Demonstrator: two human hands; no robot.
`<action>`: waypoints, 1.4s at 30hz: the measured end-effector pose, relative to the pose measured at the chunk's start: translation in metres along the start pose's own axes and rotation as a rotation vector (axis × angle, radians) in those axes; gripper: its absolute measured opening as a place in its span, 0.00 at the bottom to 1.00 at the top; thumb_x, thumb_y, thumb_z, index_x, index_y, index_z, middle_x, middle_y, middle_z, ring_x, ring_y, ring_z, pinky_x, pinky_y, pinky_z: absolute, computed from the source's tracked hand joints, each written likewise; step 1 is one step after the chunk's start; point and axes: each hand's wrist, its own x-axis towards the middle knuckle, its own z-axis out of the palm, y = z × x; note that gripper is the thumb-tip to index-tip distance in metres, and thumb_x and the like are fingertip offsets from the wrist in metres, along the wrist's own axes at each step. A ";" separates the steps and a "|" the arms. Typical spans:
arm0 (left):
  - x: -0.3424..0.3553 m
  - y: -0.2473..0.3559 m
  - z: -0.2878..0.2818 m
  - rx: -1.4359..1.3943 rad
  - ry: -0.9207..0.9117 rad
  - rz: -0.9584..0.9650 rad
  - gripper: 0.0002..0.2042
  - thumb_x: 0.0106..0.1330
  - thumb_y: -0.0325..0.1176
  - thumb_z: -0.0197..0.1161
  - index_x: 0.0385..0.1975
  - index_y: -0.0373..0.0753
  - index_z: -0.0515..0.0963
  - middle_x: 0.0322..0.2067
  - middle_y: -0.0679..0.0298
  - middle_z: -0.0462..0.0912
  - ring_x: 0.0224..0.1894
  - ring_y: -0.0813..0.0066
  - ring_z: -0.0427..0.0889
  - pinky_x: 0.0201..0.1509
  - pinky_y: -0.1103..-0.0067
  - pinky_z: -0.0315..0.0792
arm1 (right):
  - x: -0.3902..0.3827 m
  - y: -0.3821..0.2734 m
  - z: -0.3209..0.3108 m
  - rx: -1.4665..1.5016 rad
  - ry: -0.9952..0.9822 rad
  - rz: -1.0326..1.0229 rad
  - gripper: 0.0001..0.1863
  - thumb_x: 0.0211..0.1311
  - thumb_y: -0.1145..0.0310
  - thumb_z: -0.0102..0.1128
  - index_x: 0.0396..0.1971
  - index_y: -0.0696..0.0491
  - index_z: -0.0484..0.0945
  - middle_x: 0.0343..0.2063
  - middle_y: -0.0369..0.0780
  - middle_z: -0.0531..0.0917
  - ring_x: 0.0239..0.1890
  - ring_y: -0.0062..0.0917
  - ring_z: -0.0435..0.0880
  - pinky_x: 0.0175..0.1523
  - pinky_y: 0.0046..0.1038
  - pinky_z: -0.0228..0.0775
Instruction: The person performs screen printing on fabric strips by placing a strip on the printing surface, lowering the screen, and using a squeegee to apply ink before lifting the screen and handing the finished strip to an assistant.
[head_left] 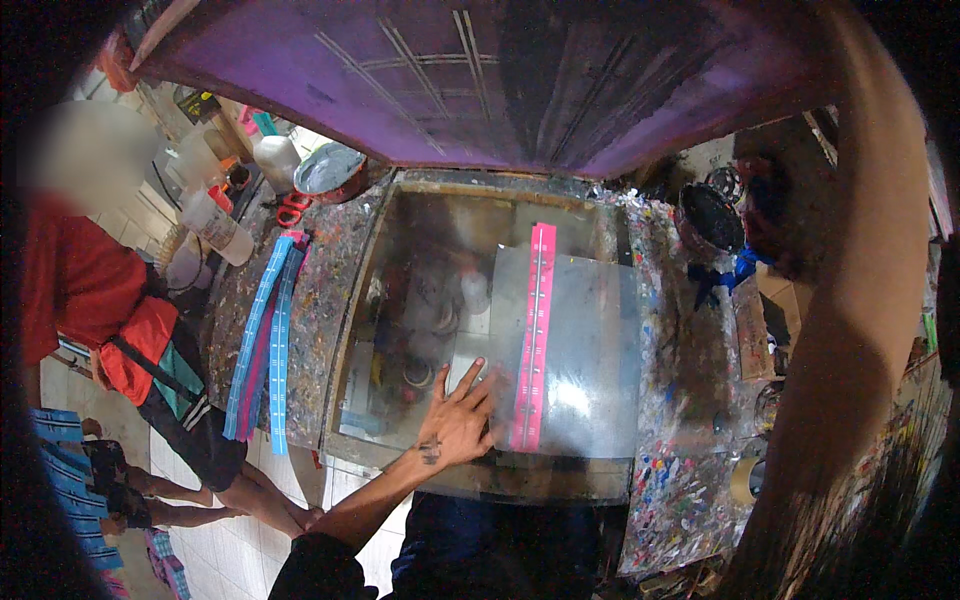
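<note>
My left hand (pixel 460 415) rests on the glass pane (pixel 400 290) with its fingers spread, holding nothing. Its thumb points toward the lower part of a pink strip (pixel 533 340) with black and white markings. That strip lies lengthwise over a pale translucent sheet (pixel 590 350) on the glass. Above the far side tilts a large screen-printing frame (pixel 400 90), its purple mesh marked with pale lines. My right forearm (pixel 860 250) rises along the right side and leaves at the top, so its hand is out of sight.
Blue and pink strips (pixel 262 340) lie on the paint-spattered left ledge, near red-handled scissors (pixel 292 210) and a tub of grey paint (pixel 330 170). On the right stand a dark paint bucket (pixel 712 215) and a tape roll (pixel 745 480). A person in red (pixel 80 270) is at left.
</note>
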 end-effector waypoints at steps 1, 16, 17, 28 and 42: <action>0.001 0.001 0.000 -0.001 -0.004 0.000 0.33 0.68 0.49 0.60 0.71 0.42 0.69 0.77 0.60 0.59 0.81 0.56 0.48 0.77 0.40 0.41 | -0.002 0.001 0.001 0.003 0.000 0.003 0.22 0.77 0.61 0.44 0.63 0.45 0.79 0.52 0.51 0.84 0.53 0.44 0.85 0.63 0.40 0.72; 0.000 0.001 0.004 -0.043 0.049 0.016 0.32 0.68 0.51 0.58 0.70 0.44 0.71 0.77 0.58 0.58 0.81 0.56 0.48 0.76 0.38 0.40 | -0.002 -0.004 0.002 0.047 0.000 0.016 0.22 0.77 0.57 0.44 0.62 0.45 0.80 0.55 0.50 0.84 0.55 0.43 0.85 0.65 0.40 0.71; -0.001 0.001 0.003 -0.036 0.054 0.026 0.31 0.68 0.51 0.58 0.70 0.43 0.71 0.77 0.57 0.58 0.81 0.56 0.49 0.76 0.38 0.40 | -0.002 -0.004 0.001 0.055 -0.002 0.020 0.22 0.78 0.57 0.44 0.62 0.45 0.80 0.55 0.50 0.84 0.55 0.43 0.85 0.65 0.40 0.71; 0.063 0.111 -0.047 -0.898 0.301 -0.019 0.22 0.69 0.40 0.66 0.60 0.36 0.78 0.61 0.47 0.78 0.70 0.44 0.69 0.75 0.56 0.61 | 0.007 -0.009 -0.014 -0.087 -0.251 0.039 0.19 0.77 0.65 0.45 0.59 0.44 0.81 0.39 0.55 0.86 0.44 0.44 0.88 0.52 0.43 0.79; -0.146 0.018 -0.059 0.056 0.327 0.005 0.22 0.47 0.36 0.78 0.43 0.39 0.80 0.35 0.60 0.79 0.42 0.59 0.79 0.48 0.65 0.68 | -0.310 -0.220 0.090 0.634 -0.630 0.211 0.20 0.65 0.52 0.66 0.44 0.53 0.76 0.32 0.48 0.85 0.38 0.47 0.86 0.42 0.50 0.74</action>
